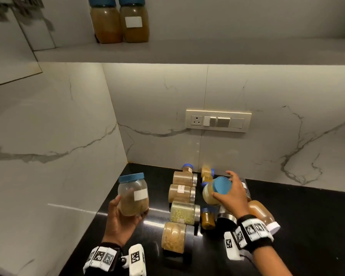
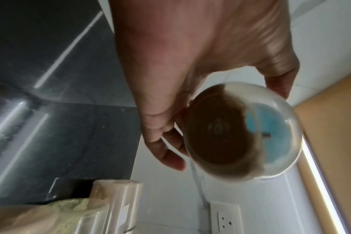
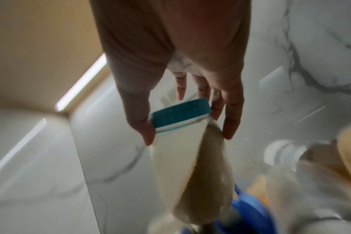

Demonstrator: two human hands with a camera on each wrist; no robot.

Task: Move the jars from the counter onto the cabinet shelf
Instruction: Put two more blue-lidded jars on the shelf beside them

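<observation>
Above a black counter (image 1: pixel 307 226), at about 7 o'clock in the head view, the left hand (image 1: pixel 122 218) cups a blue-lidded jar (image 1: pixel 133 194) upright from below, fingers curled round its base. At 4 o'clock, the right hand (image 1: pixel 230 196) grips a second jar's blue lid (image 1: pixel 221 185), tilting it among jars lying on the counter. Two filled jars (image 1: pixel 119 20) stand on the shelf (image 1: pixel 207 50) at 12 o'clock.

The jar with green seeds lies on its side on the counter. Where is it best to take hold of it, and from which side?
Probably grip the seed jar around its clear middle, from above. It lies flat with its steel lid pointing right, and neighbouring jars crowd front and back.
</observation>
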